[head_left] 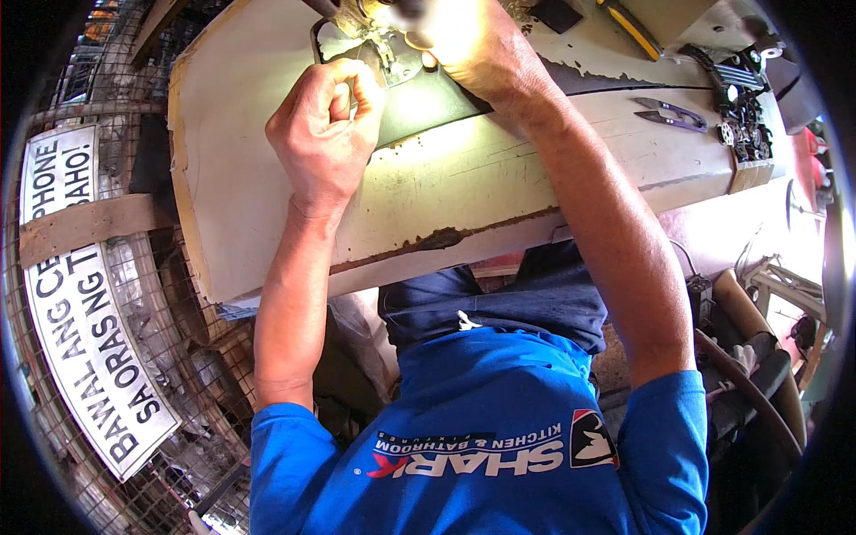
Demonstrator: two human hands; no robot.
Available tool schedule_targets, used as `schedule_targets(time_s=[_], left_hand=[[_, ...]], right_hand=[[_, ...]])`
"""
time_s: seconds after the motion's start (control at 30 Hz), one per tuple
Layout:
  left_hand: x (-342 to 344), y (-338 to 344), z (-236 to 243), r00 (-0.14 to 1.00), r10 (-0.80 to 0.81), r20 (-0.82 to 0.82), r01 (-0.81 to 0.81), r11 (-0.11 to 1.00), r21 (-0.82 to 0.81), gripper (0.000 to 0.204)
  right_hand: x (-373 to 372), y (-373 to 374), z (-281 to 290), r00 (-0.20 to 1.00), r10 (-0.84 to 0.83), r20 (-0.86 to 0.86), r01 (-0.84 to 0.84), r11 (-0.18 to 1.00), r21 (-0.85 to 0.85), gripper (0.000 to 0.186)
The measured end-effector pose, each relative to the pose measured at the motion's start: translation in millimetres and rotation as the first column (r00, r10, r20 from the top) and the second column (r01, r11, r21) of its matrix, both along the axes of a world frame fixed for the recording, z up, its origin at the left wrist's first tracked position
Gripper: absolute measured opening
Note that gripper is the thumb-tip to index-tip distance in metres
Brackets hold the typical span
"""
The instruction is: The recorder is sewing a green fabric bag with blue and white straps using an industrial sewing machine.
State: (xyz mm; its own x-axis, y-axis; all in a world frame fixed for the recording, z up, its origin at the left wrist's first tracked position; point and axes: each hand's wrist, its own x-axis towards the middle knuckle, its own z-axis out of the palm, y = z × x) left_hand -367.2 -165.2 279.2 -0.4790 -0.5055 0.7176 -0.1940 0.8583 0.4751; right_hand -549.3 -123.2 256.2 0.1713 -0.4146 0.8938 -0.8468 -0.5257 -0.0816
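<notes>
My left hand (pixel 325 129) is raised just left of a sewing machine's needle and presser foot (pixel 383 53), thumb and fingers pinched; what is between them is too fine to make out. At the top, my right hand (pixel 473 53) reaches to the machine head (pixel 357 18) on the right side of the needle, its fingers curled and partly lost in the glare of the work lamp. A dark metal bed plate (pixel 419 111) lies beneath both hands, set in the worn cream tabletop (pixel 232 169).
Scissor-like thread snips (pixel 669 115), a yellow-and-black tool (pixel 629 27), a dark square piece (pixel 555 15) and black mechanical parts (pixel 744 125) lie on the table's right. A wire mesh (pixel 116 160) with white signs (pixel 85 339) runs along the left. Hoses and tubes (pixel 749 383) are at lower right.
</notes>
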Motion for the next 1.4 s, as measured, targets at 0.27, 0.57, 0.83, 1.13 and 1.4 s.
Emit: schedule_targets(time_s=[0.27, 0.57, 0.83, 1.13, 1.4], left_hand=[[-1.6, -5.8, 2.6, 0.999, 0.018, 0.032, -0.003, 0.913, -0.407, 0.025], [1.8, -13.4, 2.2, 0.998, 0.030, 0.059, 0.003, 0.867, -0.498, 0.024], [3.9, -23.1, 14.4, 0.978, -0.012, 0.210, 0.137, 0.792, -0.595, 0.028], [4.3, -23.7, 13.5, 0.980, -0.022, 0.200, 0.149, 0.745, -0.651, 0.027], [6.0, -20.5, 17.1, 0.974, 0.003, 0.227, 0.144, 0.765, -0.628, 0.026]], right_hand=[[4.7, 3.6, 0.4, 0.983, -0.031, 0.182, 0.001, 0.987, 0.163, 0.008], [12.8, 15.9, 12.6, 0.779, 0.040, 0.626, -0.299, 0.901, 0.315, 0.010], [13.0, 19.0, 13.4, 0.833, -0.054, 0.551, -0.200, 0.899, 0.390, 0.010], [15.8, 22.9, 17.7, 0.627, -0.002, 0.779, -0.405, 0.853, 0.329, 0.011], [11.9, 17.1, 8.1, 0.804, 0.016, 0.594, -0.295, 0.878, 0.376, 0.008]])
